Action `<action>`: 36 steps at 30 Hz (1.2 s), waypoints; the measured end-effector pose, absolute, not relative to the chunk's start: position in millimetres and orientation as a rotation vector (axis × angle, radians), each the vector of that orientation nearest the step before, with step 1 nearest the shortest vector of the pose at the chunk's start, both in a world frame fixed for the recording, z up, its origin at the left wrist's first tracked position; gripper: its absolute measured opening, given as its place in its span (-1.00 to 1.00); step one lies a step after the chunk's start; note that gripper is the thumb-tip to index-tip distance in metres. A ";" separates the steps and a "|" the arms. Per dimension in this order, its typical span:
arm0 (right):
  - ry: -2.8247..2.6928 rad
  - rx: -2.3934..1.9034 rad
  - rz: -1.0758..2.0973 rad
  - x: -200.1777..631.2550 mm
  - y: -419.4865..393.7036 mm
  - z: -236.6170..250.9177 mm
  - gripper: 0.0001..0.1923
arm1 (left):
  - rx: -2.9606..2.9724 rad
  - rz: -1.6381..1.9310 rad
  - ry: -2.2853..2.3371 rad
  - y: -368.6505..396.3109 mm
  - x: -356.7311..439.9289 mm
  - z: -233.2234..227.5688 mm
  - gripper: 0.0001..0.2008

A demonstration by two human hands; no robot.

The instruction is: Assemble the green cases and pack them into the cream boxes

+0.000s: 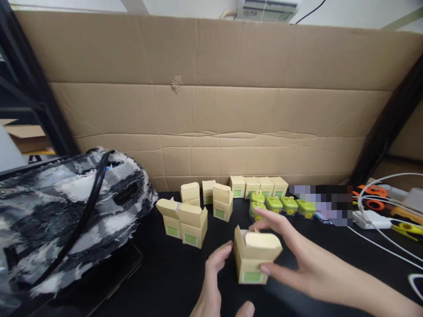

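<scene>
A small tan carton with a green label [253,257] stands on the black table [172,281], its top flaps half folded. My right hand [291,255] grips it from the right, fingers over the top and thumb on the front. My left hand [213,281] is beside the carton's left edge, fingers apart, a fingertip touching or nearly touching it. Behind it lie several lime-green round items [280,204] in a row, with closed cartons [259,186] lined up behind them. Several open-flapped cartons [188,222] stand to the left.
A black-and-white fuzzy bag [66,220] fills the left side of the table. A large cardboard sheet [211,110] stands as a back wall. White cables and a charger [370,218] with orange and yellow objects lie at the right.
</scene>
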State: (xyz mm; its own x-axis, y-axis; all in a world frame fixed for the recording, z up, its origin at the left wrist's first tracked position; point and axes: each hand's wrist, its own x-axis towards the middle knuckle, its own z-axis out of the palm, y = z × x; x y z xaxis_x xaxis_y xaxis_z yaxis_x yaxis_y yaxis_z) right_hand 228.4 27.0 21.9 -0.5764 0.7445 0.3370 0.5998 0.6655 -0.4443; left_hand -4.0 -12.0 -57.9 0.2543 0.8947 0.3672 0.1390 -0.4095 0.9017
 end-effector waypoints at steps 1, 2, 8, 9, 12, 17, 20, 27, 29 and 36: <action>-2.407 -1.035 0.424 228.1 19.5 21.9 -0.18 | 1.727 1.217 0.919 -11.1 -3.6 -58.2 -0.30; -2.432 -1.043 0.452 227.3 13.5 22.1 -0.18 | 1.726 1.205 0.877 -10.2 -3.4 -58.4 -0.25; -2.633 -0.926 0.332 224.6 6.8 25.7 -0.54 | 1.852 1.165 0.766 -6.9 -4.5 -56.9 -0.44; -2.623 -0.884 0.324 226.9 8.4 24.7 -0.55 | 1.855 1.171 0.756 -6.8 -4.4 -56.9 -0.47; -2.466 -0.819 0.392 238.2 12.0 18.3 -0.48 | 1.708 1.236 0.681 -6.4 -3.2 -59.4 -0.48; -2.176 -0.834 0.499 245.6 12.4 12.7 -0.57 | 1.427 1.233 0.572 -5.6 -3.6 -64.1 -0.61; -2.183 -0.903 0.509 240.2 12.2 13.7 -0.70 | 1.392 1.187 0.544 -4.3 -5.1 -63.2 -0.56; -2.376 -1.078 0.637 238.8 10.3 6.5 -0.60 | 1.316 1.126 0.628 1.0 -3.1 -68.0 -0.61; -2.369 -1.064 0.708 240.2 10.0 6.4 -0.67 | 1.350 1.146 0.620 -0.6 -1.1 -66.7 -0.56; -2.116 -1.085 0.595 245.4 34.0 -9.7 -0.69 | 1.482 1.148 0.596 -6.4 0.5 -60.0 -0.51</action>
State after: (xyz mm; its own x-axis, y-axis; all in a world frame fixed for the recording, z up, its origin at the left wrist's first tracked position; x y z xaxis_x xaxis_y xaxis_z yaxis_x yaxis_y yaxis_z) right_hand 245.4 34.0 -9.7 -0.4236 0.8314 0.3597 0.5223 0.5485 -0.6529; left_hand 0.5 -6.4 -60.0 0.4009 0.8546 0.3302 -0.2221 -0.2590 0.9400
